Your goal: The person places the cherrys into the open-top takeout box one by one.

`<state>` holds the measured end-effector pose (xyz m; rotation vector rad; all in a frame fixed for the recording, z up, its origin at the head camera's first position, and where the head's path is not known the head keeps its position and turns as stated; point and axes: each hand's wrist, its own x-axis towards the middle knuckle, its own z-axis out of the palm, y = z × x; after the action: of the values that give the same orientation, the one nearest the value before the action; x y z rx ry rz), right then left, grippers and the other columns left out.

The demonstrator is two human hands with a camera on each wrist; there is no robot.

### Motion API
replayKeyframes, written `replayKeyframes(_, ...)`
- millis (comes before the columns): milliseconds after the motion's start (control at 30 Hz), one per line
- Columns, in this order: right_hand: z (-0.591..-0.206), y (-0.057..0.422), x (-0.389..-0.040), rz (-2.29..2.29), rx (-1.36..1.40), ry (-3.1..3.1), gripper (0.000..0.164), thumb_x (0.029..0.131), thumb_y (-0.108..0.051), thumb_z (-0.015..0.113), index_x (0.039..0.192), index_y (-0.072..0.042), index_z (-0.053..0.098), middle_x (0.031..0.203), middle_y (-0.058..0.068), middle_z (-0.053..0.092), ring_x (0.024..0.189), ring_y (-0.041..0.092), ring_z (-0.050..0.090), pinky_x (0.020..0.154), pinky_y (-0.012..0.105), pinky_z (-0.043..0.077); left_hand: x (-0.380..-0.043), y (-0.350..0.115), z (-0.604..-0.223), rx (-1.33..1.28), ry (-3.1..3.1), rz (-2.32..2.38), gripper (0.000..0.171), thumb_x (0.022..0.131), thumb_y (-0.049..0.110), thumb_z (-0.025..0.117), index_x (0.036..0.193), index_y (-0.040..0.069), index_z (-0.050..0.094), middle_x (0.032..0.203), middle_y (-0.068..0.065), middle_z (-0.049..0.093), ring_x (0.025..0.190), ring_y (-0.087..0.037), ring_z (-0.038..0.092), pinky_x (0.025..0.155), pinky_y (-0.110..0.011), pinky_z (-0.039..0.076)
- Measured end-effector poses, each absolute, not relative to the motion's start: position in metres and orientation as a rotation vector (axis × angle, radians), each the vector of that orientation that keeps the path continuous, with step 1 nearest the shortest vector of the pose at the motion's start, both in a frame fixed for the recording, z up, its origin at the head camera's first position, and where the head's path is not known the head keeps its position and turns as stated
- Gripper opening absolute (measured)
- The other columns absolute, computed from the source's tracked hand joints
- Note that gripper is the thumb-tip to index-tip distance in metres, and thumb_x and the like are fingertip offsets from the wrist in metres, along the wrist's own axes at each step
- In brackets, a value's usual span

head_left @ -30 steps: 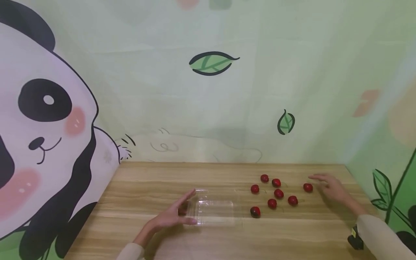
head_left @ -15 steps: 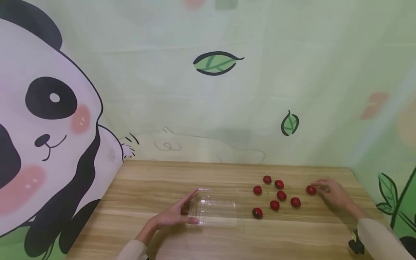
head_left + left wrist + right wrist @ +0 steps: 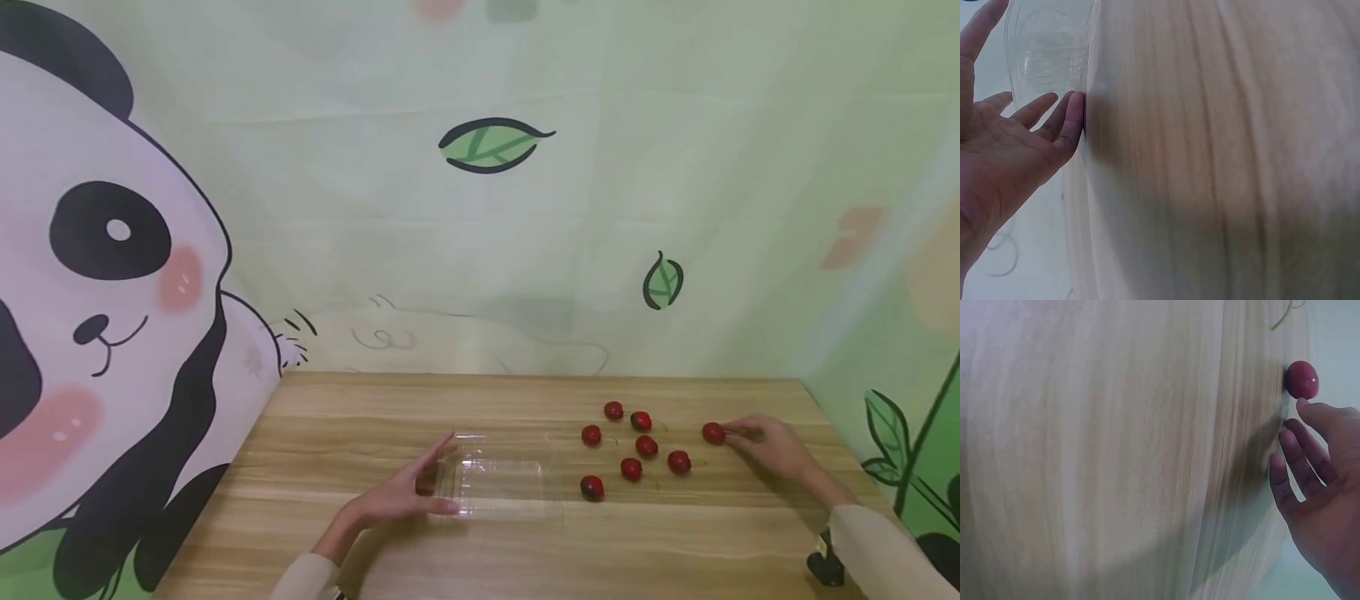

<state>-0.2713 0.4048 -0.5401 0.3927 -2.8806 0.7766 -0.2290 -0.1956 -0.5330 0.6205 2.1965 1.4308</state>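
My left hand [image 3: 390, 500] rests at the left end of a clear plastic box [image 3: 502, 503], thumb toward its front corner and index finger toward its back corner. In the left wrist view, its extended fingers [image 3: 1034, 111] lie against the box's clear wall. At the far right of the table, my right hand [image 3: 780, 454] pinches a dark red cherry [image 3: 713, 432] at its right side with thumb and index finger. The right wrist view shows the thumb tip against that cherry [image 3: 1302, 380], the other fingers loosely bent and the index finger mostly hidden.
Several more cherries [image 3: 647, 447] with thin stems lie scattered on the wooden table [image 3: 360, 417] between the box and my right hand. A green backdrop [image 3: 345, 208] with a printed panda rises behind the table. A small black device [image 3: 825, 567] sits by my right sleeve.
My right hand has come from beyond the rightmost cherry to its right side and taken hold of it. The left hand stays at the box; the head view shifted slightly.
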Motion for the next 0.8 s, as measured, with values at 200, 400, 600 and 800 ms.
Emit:
replayKeyframes(200, -0.535, 0.402, -0.269, 0.817, 0.363, -2.915, 0.022, 0.099, -0.012, 0.066, 0.110, 0.005, 0.075, 0.111, 0.027, 0.075, 0.107, 0.049, 0.067, 0.090, 0.060, 0.056, -0.229, -0.198, -0.533, 0.636, 2.182, 1.426, 0.110, 0.089, 0.027, 0.081, 0.166, 0.020, 0.002, 0.171, -0.018, 0.017, 0.148, -0.047, 0.035, 0.118, -0.061, 0.038)
replayKeyframes(400, -0.533, 0.400, -0.268, 0.826, 0.303, -2.973, 0.023, 0.100, -0.010, 0.064, 0.111, 0.009, 0.073, 0.113, 0.032, 0.072, 0.111, 0.053, 0.065, 0.094, 0.065, 0.052, -0.230, -0.198, -0.532, 0.650, 2.149, 1.433, 0.116, 0.085, 0.024, 0.084, 0.166, 0.022, 0.001, 0.171, -0.017, 0.016, 0.147, -0.048, 0.037, 0.119, -0.061, 0.036)
replayKeyframes(600, -0.530, 0.399, -0.267, 0.782, 0.273, -3.021, 0.024, 0.098, -0.008, 0.064, 0.108, 0.012, 0.072, 0.111, 0.035, 0.070, 0.110, 0.055, 0.064, 0.093, 0.066, 0.052, -0.230, -0.197, -0.534, 0.657, 2.137, 1.437, 0.117, 0.084, 0.021, 0.085, 0.166, 0.030, 0.002, 0.172, -0.016, 0.013, 0.151, -0.046, 0.030, 0.120, -0.061, 0.035)
replayKeyframes(800, -0.529, 0.399, -0.266, 0.759, 0.281, -3.010, 0.019, 0.095, -0.004, 0.066, 0.102, 0.011, 0.073, 0.106, 0.034, 0.072, 0.104, 0.053, 0.066, 0.090, 0.065, 0.054, -0.230, -0.197, -0.532, 0.646, 2.152, 1.424, 0.117, 0.085, 0.024, 0.084, 0.166, 0.023, 0.001, 0.172, -0.018, 0.014, 0.149, -0.047, 0.032, 0.119, -0.060, 0.037)
